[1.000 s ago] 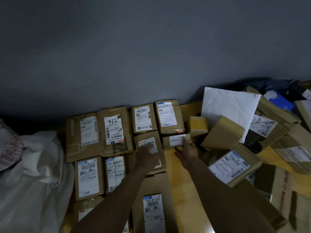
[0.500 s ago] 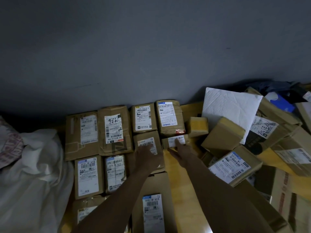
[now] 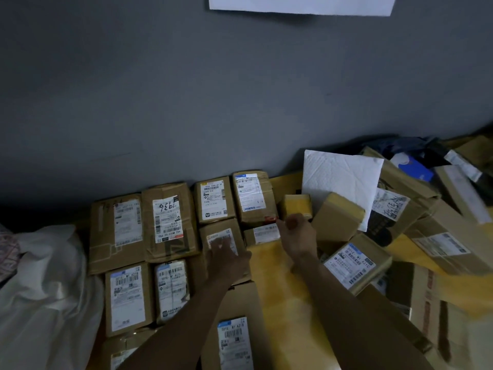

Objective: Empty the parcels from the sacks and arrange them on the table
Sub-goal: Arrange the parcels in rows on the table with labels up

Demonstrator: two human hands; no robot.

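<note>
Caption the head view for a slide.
Left hand rests on a labelled parcel, right hand by a small parcel; sorted rows left, jumbled pile right.

Dim light, grey wall (image 3: 186,89), white sheet (image 3: 301,5) pinned high

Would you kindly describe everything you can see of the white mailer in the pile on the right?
The white mailer is a flat, roughly square envelope that looks padded. Its face is creased and quilted, and no label shows. It stands tilted, leaning back among the jumbled parcels close to the grey wall. A plain brown box in front covers its lower edge, and a smaller box hides its lower left corner.
</note>
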